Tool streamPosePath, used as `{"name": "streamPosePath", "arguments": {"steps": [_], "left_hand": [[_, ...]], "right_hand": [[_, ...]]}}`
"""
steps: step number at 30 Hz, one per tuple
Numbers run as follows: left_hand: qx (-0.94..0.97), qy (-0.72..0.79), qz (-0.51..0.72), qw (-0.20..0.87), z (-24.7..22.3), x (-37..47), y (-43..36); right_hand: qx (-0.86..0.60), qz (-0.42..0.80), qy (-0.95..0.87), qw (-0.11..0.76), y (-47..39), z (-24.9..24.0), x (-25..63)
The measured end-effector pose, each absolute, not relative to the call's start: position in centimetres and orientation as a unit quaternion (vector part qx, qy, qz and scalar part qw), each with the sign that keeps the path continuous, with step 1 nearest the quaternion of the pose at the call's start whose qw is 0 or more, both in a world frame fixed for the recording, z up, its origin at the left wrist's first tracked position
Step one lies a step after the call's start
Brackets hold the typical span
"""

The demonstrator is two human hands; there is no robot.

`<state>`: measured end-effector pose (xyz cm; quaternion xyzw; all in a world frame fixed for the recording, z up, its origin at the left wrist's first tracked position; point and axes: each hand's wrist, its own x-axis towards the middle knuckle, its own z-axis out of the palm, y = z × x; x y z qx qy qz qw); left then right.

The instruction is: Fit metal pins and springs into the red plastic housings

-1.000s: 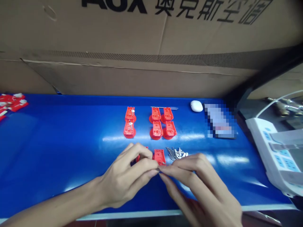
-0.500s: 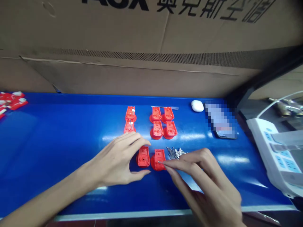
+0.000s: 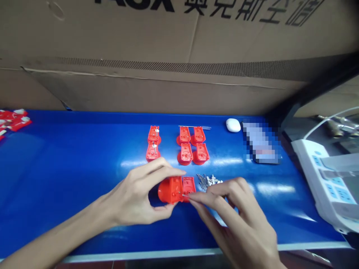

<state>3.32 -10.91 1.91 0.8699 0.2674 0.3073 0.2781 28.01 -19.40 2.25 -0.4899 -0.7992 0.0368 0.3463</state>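
My left hand (image 3: 140,194) grips a red plastic housing (image 3: 175,188) between thumb and fingers, tilted so its open side faces right. My right hand (image 3: 230,213) pinches a thin metal piece (image 3: 185,195), whose tip is at the housing's lower right edge. Just behind the fingertips, a second red housing (image 3: 189,186) lies on the blue table. To its right are a small pile of metal pins (image 3: 202,181) and some white plastic parts (image 3: 213,180).
Four red housings (image 3: 186,153) stand in a block farther back, with two more (image 3: 153,149) to their left. A white case (image 3: 233,125), a blurred phone (image 3: 260,144) and a power strip (image 3: 328,179) are on the right. Red and white parts (image 3: 14,121) lie far left.
My left hand has closed on the left red housing and tilted it. My right hand has moved slightly left, bringing the metal piece from the second housing to the held one.
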Motion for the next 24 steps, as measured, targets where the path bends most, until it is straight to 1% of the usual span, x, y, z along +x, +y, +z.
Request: {"name": "streamPosePath", "arguments": {"steps": [6, 24], "left_hand": [[0.87, 0.251, 0.324, 0.273, 2.2, 3.73, -11.01], [0.868, 0.25, 0.329, 0.274, 2.08, 3.65, -11.24]], "right_hand": [[-0.49, 0.033, -0.807, 0.328, -19.51, 1.68, 28.19], [-0.492, 0.034, -0.808, 0.322, -19.53, 1.89, 28.34]]}}
